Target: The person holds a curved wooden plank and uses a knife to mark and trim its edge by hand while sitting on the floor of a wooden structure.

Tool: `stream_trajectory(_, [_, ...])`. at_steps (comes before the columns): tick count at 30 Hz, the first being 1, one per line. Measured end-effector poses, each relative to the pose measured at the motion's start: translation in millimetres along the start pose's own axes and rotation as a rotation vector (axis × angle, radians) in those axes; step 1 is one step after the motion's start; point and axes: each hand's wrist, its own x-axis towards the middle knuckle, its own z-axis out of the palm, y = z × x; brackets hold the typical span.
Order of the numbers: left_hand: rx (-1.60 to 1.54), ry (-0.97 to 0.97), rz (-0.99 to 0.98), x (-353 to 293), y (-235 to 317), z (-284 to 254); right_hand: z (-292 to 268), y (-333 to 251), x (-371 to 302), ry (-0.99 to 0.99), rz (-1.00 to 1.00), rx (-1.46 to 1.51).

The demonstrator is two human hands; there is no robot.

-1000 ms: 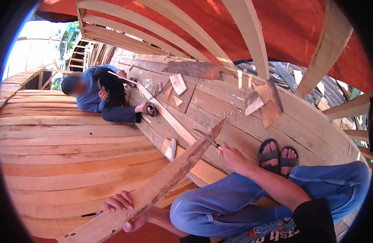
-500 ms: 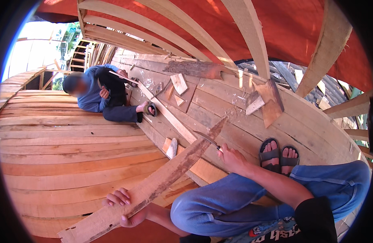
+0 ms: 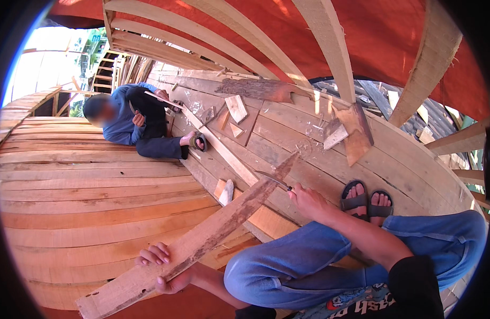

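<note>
The wooden plank (image 3: 213, 228) slanted diagonally in front of you, beside your left knee (image 3: 250, 268), its broad end at the lower left and its tapered tip over the board floor (image 3: 285, 130). Your left hand (image 3: 178, 280) gripped the broad section, fingers over the far edge and thumb at the near edge. Your right hand (image 3: 308, 203) was closed around the handle of the curved knife (image 3: 275, 181), whose blade crossed the plank near the tip; whether the edge touched the wood could not be confirmed. The plank was judged stiff and moderately heavy, with most weight toward the broad end, so the left hand's position suited it. Its face looked dry and unlikely to slip, but the dark, rough edge (a probable source of splinters) was a poor handhold. The narrow tip was likely the most fragile part and, being near the blade, unsuitable for gripping.
</note>
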Motion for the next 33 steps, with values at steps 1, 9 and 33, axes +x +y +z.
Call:
stream_trajectory(1, [-0.007, 0.002, -0.002, 0, 0, -1, 1, -6, -2, -0.006, -0.005, 0.019])
stream_trajectory(9, [-0.004, -0.014, 0.0, 1, 1, -1, 2, -4, -1, -0.007, -0.021, -0.004])
stream_trajectory(33, [-0.003, -0.015, -0.006, 0, 1, 0, 6, 16, 10, 0.004, 0.018, 0.033])
